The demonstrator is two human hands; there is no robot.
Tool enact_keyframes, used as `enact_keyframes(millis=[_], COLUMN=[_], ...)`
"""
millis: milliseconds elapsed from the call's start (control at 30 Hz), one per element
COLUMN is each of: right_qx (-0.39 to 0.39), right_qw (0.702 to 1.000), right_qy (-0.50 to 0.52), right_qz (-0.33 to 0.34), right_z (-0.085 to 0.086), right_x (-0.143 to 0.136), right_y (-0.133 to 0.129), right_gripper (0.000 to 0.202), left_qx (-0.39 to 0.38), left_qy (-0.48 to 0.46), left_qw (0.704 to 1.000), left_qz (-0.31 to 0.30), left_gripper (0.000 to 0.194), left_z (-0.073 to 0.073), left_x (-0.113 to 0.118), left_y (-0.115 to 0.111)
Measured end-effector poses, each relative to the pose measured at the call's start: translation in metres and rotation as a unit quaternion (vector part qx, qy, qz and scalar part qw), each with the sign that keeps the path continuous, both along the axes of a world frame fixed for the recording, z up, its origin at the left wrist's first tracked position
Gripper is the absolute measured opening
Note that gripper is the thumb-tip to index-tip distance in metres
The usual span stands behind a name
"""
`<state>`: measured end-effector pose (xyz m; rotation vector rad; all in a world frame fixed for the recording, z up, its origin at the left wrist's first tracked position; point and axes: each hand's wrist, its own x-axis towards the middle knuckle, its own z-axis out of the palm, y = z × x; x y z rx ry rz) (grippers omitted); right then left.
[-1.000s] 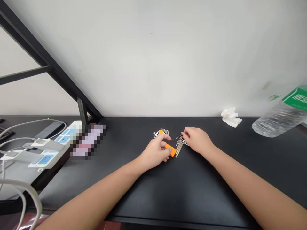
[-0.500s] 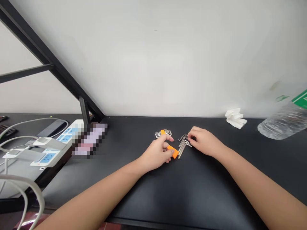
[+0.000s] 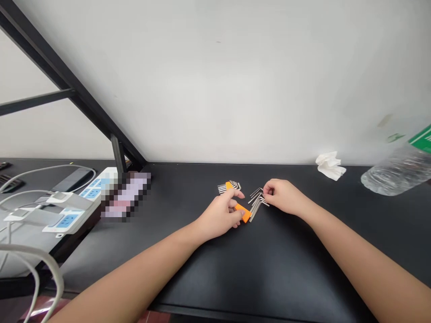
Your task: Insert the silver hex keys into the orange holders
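Observation:
My left hand (image 3: 220, 215) is closed around an orange hex key holder (image 3: 243, 213), pinching it between thumb and fingers just above the black table. To its right lies a fanned row of loose silver hex keys (image 3: 257, 207), lined up by size with their bends at the upper right. My right hand (image 3: 281, 195) rests at that row, thumb and fingertips pinched on the short end of one hex key (image 3: 260, 196); the fingers partly hide it. Beyond my left hand lies a second orange holder (image 3: 229, 185) with several hex keys in it.
A white power strip (image 3: 81, 197) with chargers and cables lies on the left, near a phone (image 3: 72, 179) and a pixelated item (image 3: 126, 195). A crumpled tissue (image 3: 330, 166) and a clear plastic bottle (image 3: 393, 172) are at the right. Behind rises a pale wall (image 3: 215, 89).
My right fingertips have drawn closer together at the row. The upper hex keys lie slightly farther apart. My left hand and its orange holder have stayed in place.

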<state>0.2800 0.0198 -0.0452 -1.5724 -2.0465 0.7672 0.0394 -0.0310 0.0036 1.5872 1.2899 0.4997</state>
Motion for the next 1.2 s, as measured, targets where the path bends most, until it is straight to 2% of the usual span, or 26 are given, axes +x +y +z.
enact_keyframes(millis=[167,300,600,700,767,900,1033,1100,1200], right_qx=[-0.026,-0.036,-0.063,-0.08,-0.08,-0.055,-0.004,0.053,0.104], right_qw=[0.999,0.999,0.998,0.996,0.995,0.996,0.997,0.996,0.99], right_qy=[0.041,0.033,0.019,0.042,0.059,0.02,-0.052,-0.068,-0.077], right_qz=[-0.016,-0.004,-0.007,0.005,-0.014,-0.061,-0.049,-0.024,0.061], right_z=[0.005,0.011,0.018,0.019,0.018,0.014,0.007,0.004,0.001], right_x=[0.004,0.007,0.005,0.006,0.008,0.007,0.007,0.01,0.014], right_y=[-0.001,0.001,0.032,0.034,0.033,0.032,0.029,0.022,0.008], right_gripper=[0.01,0.011,0.009,0.009,0.01,0.009,0.005,0.007,0.01], left_qx=[-0.008,-0.005,-0.007,-0.005,-0.001,0.0,0.002,0.006,0.016], left_qy=[-0.006,-0.014,-0.015,-0.014,-0.015,-0.014,-0.012,-0.013,-0.012], left_qw=[1.0,1.0,1.0,1.0,1.0,0.999,0.999,0.999,0.999], left_qz=[0.0,-0.008,-0.013,-0.019,-0.024,-0.029,-0.031,-0.034,-0.04], left_gripper=[0.041,0.039,0.039,0.038,0.038,0.038,0.038,0.037,0.037], left_z=[-0.005,-0.006,-0.005,-0.005,-0.005,-0.005,-0.006,-0.007,-0.011], left_x=[-0.003,-0.004,-0.005,-0.005,-0.006,-0.007,-0.008,-0.008,-0.009], left_y=[0.002,0.002,0.002,0.002,0.002,0.003,0.003,0.003,0.003])
